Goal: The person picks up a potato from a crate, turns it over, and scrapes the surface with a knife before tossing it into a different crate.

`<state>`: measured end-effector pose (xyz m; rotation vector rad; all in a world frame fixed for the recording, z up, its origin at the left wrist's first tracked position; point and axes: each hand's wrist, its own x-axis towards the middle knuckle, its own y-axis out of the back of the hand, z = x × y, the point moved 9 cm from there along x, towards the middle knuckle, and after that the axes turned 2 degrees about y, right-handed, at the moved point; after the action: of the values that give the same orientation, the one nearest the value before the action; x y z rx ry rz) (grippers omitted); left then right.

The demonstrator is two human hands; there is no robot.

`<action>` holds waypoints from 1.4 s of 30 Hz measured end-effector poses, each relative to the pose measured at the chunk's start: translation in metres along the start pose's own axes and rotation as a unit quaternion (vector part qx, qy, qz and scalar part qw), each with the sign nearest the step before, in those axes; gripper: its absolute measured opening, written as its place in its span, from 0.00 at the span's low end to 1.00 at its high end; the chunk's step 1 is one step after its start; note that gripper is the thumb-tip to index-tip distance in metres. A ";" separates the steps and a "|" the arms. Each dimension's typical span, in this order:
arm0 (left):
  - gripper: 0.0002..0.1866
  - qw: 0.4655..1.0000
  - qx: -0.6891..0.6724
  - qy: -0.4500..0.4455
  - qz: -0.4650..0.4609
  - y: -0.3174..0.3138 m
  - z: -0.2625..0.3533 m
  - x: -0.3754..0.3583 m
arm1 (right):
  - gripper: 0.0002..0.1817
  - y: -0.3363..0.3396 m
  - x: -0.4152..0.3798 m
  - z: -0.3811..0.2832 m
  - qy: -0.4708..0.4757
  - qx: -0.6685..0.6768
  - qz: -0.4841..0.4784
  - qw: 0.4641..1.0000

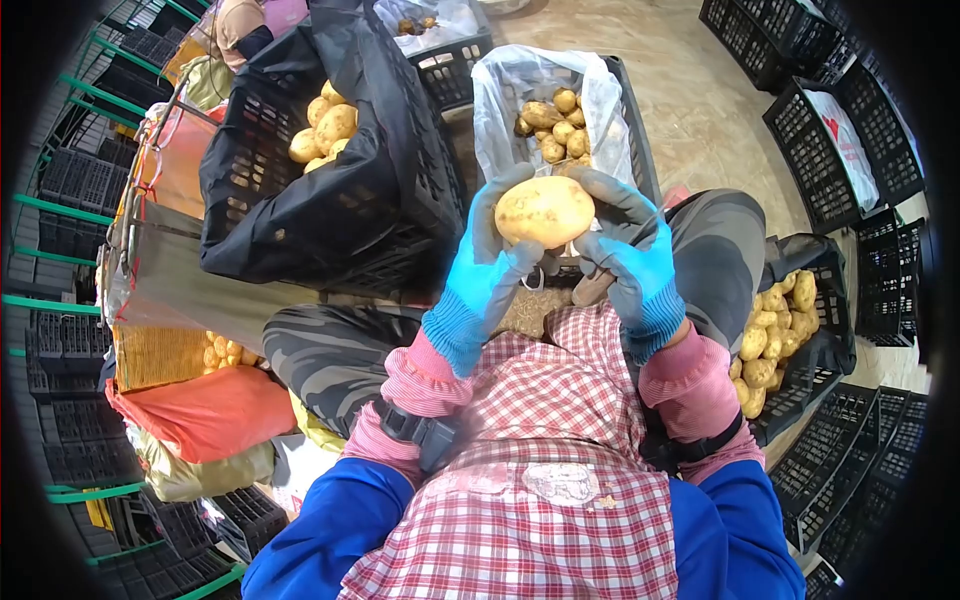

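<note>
A large yellow potato (545, 212) with faint brown marks is held up in front of me between both hands. My left hand (487, 255), in a blue and grey work glove, closes on its left side with the thumb below. On the right side my right hand (632, 250), gloved the same way, curls its fingers and thumb about the potato's edge. Just beyond them stands a black crate lined with white plastic (494, 85), holding several small potatoes (557, 122). To the left is a black crate with a dark liner (240, 225), with large potatoes (330, 125) inside.
At my right sits a black crate (835, 300) heaped with potatoes (775, 335). Stacked black crates (850, 150) line the right side. On the left are an orange-red sack (215, 410) and a mesh bag (160, 355). Another person (240, 25) is partly visible at the upper left.
</note>
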<state>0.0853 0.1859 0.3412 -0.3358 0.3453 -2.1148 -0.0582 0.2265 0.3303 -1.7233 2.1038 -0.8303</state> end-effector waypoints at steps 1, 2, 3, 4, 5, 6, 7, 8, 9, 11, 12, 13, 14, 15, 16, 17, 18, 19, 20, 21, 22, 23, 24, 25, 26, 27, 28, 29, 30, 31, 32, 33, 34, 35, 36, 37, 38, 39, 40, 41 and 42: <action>0.46 1.000 0.015 -0.015 0.008 0.002 -0.001 0.001 | 0.28 -0.002 0.000 0.000 -0.001 0.003 0.004 1.000; 0.47 0.999 0.031 -0.031 0.016 0.003 -0.002 0.002 | 0.28 -0.002 -0.001 -0.001 0.009 -0.020 0.002 1.000; 0.45 0.999 0.014 -0.043 0.018 0.003 -0.003 0.003 | 0.27 -0.003 -0.001 -0.002 0.020 -0.044 -0.001 0.999; 0.44 0.998 -0.003 -0.056 0.020 0.003 -0.005 0.006 | 0.26 -0.004 -0.003 -0.002 0.041 -0.094 -0.010 0.995; 0.42 0.997 -0.018 -0.069 0.023 0.004 -0.005 0.007 | 0.25 -0.007 -0.005 -0.003 0.061 -0.144 -0.020 0.988; 0.40 0.997 -0.035 -0.054 0.049 0.010 -0.008 0.008 | 0.24 -0.008 -0.007 0.001 0.044 -0.136 -0.026 0.989; 0.39 0.995 -0.052 -0.038 0.074 0.015 -0.012 0.008 | 0.23 -0.011 -0.010 0.005 0.026 -0.129 -0.032 0.991; 0.37 0.992 -0.069 -0.023 0.099 0.020 -0.015 0.009 | 0.22 -0.013 -0.011 0.009 0.010 -0.122 -0.037 0.992; 0.32 0.983 -0.160 -0.011 0.089 0.023 -0.019 0.013 | 0.20 -0.013 -0.009 0.009 0.021 -0.091 -0.027 0.995; 0.32 0.974 0.190 -0.097 0.073 0.021 0.005 0.008 | 0.19 -0.008 -0.010 0.014 -0.007 -0.060 -0.012 0.998; 0.32 0.921 0.359 -0.136 0.062 0.014 0.012 0.006 | 0.19 -0.007 -0.010 0.017 -0.022 -0.044 -0.005 0.999; 0.33 0.933 0.321 -0.143 0.076 0.018 0.009 0.005 | 0.19 -0.008 -0.010 0.015 -0.021 -0.040 -0.002 0.999; 0.34 0.943 0.282 -0.149 0.091 0.021 0.005 0.006 | 0.19 -0.012 -0.010 0.012 -0.021 -0.037 0.002 0.999; 0.35 0.952 0.242 -0.156 0.106 0.024 0.003 0.005 | 0.19 -0.013 -0.010 0.010 -0.019 -0.034 0.005 0.999; 0.35 0.945 0.263 -0.159 0.108 0.023 0.003 0.002 | 0.20 -0.012 -0.010 0.011 -0.023 -0.028 0.009 0.999; 0.35 0.939 0.283 -0.162 0.110 0.016 0.012 0.000 | 0.21 -0.009 -0.009 0.014 -0.026 -0.023 0.013 0.999; 0.34 0.932 0.304 -0.165 0.111 0.011 0.017 -0.001 | 0.22 -0.007 -0.009 0.017 -0.029 -0.018 0.017 0.999; 0.31 0.931 0.305 -0.171 0.107 0.013 0.018 -0.001 | 0.24 -0.009 -0.008 0.017 -0.029 -0.010 0.005 1.000; 0.28 0.930 0.306 -0.176 0.103 0.015 0.019 0.000 | 0.26 -0.010 -0.008 0.018 -0.028 -0.003 -0.008 1.000; 0.25 0.929 0.307 -0.182 0.099 0.015 0.020 0.001 | 0.28 -0.012 -0.008 0.019 -0.029 -0.001 -0.015 0.999; 0.22 0.942 0.269 -0.170 0.110 0.018 0.020 0.001 | 0.30 -0.014 -0.008 0.021 -0.029 0.002 -0.021 0.999; 0.21 0.952 0.231 -0.157 0.121 0.014 0.025 0.001 | 0.32 -0.019 -0.009 0.026 -0.030 -0.001 -0.021 0.999; 0.21 0.955 0.211 -0.164 0.131 0.014 0.026 0.000 | 0.34 -0.021 -0.009 0.028 -0.039 0.006 -0.025 0.999; 0.22 0.956 0.192 -0.172 0.141 0.014 0.027 -0.001 | 0.36 -0.023 -0.009 0.030 -0.047 0.013 -0.029 0.998; 0.23 0.950 0.190 -0.200 0.149 0.013 0.027 -0.003 | 0.38 -0.025 -0.010 0.033 -0.055 0.021 -0.033 0.998; 0.25 0.942 0.189 -0.227 0.158 0.013 0.028 -0.006 | 0.39 -0.027 -0.010 0.031 -0.077 0.032 -0.033 0.996; 0.24 0.941 0.181 -0.231 0.168 0.014 0.028 -0.006 | 0.39 -0.029 -0.012 0.032 -0.099 0.043 -0.033 0.994; 0.24 0.939 0.173 -0.235 0.179 0.013 0.030 -0.005 | 0.39 -0.027 -0.014 0.037 -0.120 0.050 -0.029 0.991; 0.23 0.938 0.165 -0.240 0.189 0.012 0.033 -0.004 | 0.40 -0.025 -0.017 0.042 -0.140 0.056 -0.025 0.988; 0.23 0.948 0.149 -0.221 0.175 0.009 0.036 -0.002 | 0.40 -0.024 -0.018 0.043 -0.143 0.054 -0.021 0.988; 0.23 0.957 0.132 -0.203 0.160 0.005 0.041 0.000 | 0.40 -0.023 -0.019 0.043 -0.145 0.052 -0.018 0.988; 0.23 0.965 0.115 -0.184 0.145 0.003 0.043 0.002 | 0.40 -0.024 -0.017 0.038 -0.129 0.042 -0.014 0.991; 0.22 0.969 0.111 -0.170 0.141 0.006 0.040 0.004 | 0.40 -0.024 -0.016 0.033 -0.113 0.032 -0.010 0.993; 0.22 0.972 0.107 -0.155 0.137 0.011 0.036 0.007 | 0.41 -0.024 -0.015 0.031 -0.099 0.030 -0.012 0.995; 0.21 0.976 0.104 -0.140 0.134 0.014 0.032 0.009 | 0.41 -0.023 -0.015 0.028 -0.085 0.028 -0.015 0.996; 0.22 0.980 0.069 -0.129 0.134 0.014 0.029 0.010 | 0.42 -0.022 -0.014 0.026 -0.072 0.026 -0.017 0.997; 0.22 0.984 0.034 -0.116 0.134 0.014 0.027 0.011 | 0.43 -0.021 -0.012 0.020 -0.030 0.000 -0.012 0.999; 0.22 0.986 -0.001 -0.102 0.134 0.013 0.023 0.011 | 0.43 -0.021 -0.011 0.015 0.010 -0.026 -0.007 1.000; 0.24 0.984 0.054 -0.128 0.113 0.010 0.025 0.012 | 0.43 -0.018 -0.011 0.013 0.029 -0.071 -0.004 0.997; 0.26 0.978 0.108 -0.154 0.092 0.007 0.026 0.014 | 0.44 -0.015 -0.011 0.010 0.047 -0.116 0.001 0.992; 0.28 0.968 0.162 -0.179 0.069 0.003 0.028 0.015 | 0.44 -0.008 -0.011 0.009 0.044 -0.178 0.002 0.983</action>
<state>0.0898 0.1684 0.3680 -0.4748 -0.1841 -1.8865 -0.0445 0.2340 0.3265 -1.8790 2.4345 -0.5620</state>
